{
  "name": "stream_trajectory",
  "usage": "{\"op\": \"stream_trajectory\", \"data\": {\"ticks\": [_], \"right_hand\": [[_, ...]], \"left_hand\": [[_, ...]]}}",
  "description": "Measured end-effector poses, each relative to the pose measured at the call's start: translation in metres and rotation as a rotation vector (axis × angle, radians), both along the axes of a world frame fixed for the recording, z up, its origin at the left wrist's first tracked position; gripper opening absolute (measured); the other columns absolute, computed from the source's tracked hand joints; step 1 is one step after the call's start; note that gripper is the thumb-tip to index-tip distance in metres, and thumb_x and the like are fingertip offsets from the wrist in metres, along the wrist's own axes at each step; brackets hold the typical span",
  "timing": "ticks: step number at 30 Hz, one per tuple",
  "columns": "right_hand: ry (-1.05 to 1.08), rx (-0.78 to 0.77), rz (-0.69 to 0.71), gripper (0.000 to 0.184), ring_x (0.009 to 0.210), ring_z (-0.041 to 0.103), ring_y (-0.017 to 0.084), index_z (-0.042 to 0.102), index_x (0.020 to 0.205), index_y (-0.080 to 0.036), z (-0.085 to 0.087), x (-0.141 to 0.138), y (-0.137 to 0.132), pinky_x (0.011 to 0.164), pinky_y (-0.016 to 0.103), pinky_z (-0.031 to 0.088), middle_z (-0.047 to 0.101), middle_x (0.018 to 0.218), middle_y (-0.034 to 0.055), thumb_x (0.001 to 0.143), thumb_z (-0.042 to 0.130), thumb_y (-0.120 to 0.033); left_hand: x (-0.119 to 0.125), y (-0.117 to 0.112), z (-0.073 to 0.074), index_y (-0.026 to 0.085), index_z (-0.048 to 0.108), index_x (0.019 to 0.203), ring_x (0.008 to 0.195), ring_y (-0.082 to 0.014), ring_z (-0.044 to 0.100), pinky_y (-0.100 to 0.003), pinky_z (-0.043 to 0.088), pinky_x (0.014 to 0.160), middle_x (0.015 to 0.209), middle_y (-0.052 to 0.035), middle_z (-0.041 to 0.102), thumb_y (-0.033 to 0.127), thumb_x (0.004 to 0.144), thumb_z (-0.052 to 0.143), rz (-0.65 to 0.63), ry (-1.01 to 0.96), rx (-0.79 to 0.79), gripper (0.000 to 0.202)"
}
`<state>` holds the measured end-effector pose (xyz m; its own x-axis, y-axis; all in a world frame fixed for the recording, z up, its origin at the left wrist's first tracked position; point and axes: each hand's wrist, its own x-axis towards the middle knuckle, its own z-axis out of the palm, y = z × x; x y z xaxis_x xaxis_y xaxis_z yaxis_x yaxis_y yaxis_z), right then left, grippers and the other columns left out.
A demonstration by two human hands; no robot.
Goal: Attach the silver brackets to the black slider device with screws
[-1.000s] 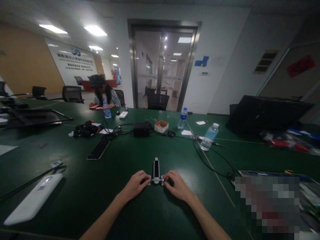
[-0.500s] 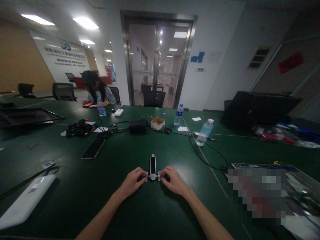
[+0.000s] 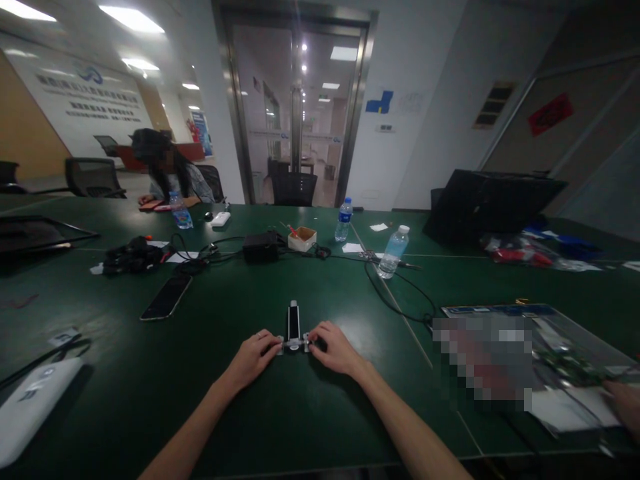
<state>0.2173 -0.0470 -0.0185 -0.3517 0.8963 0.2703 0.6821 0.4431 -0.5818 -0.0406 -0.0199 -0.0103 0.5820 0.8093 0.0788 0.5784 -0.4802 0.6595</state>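
A slim black-and-silver device (image 3: pixel 293 321) with a short crossbar at its near end lies on the green table in front of me. I cannot make out its exact kind. My left hand (image 3: pixel 255 357) pinches the small pale plate (image 3: pixel 280 345) at the crossbar's left end. Opposite it, my right hand (image 3: pixel 334 348) has its thumb and fingers closed on the matching plate (image 3: pixel 307 344) at the right end. Both forearms reach in from the near edge. The fingertips partly cover the plates.
A phone (image 3: pixel 167 297) and a white power bank (image 3: pixel 40 407) lie to the left. Beyond are a black box (image 3: pixel 261 247), cables, a small open box (image 3: pixel 302 240) and water bottles (image 3: pixel 393 253). At right, a co-worker's hand (image 3: pixel 625 400) is beside an electronics panel (image 3: pixel 590 333); another person (image 3: pixel 170 173) sits across.
My view has turned slightly right, so the scene slides left. Both hands keep hold of the device in much the same pose. A co-worker's hand has come into view at the right edge.
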Motion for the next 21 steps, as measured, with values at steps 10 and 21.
{"op": "stream_trajectory", "data": {"ticks": [10, 21], "right_hand": [[-0.016, 0.011, 0.005, 0.012, 0.090, 0.054, 0.017, 0.062, 0.094, -0.020, -0.002, 0.002, 0.001, 0.081, 0.031, 0.039, 0.060, 0.094, 0.0027, 0.082, 0.062, -0.018], [-0.012, 0.030, 0.006, 0.010, 0.090, 0.054, 0.017, 0.062, 0.093, -0.020, -0.005, 0.001, 0.002, 0.080, 0.031, 0.039, 0.061, 0.092, 0.0022, 0.083, 0.063, -0.018]], "left_hand": [[-0.003, 0.003, -0.009, 0.021, 0.065, 0.104, 0.088, -0.0184, 0.058, -0.030, 0.052, 0.077, 0.104, -0.0038, 0.060, 0.038, 0.094, 0.048, -0.007, -0.026, 0.070, 0.026], [0.004, -0.001, 0.004, 0.019, 0.065, 0.100, 0.077, -0.0173, 0.056, -0.028, 0.050, 0.069, 0.100, -0.0052, 0.062, 0.036, 0.092, 0.046, 0.016, 0.009, 0.062, 0.027]]}}
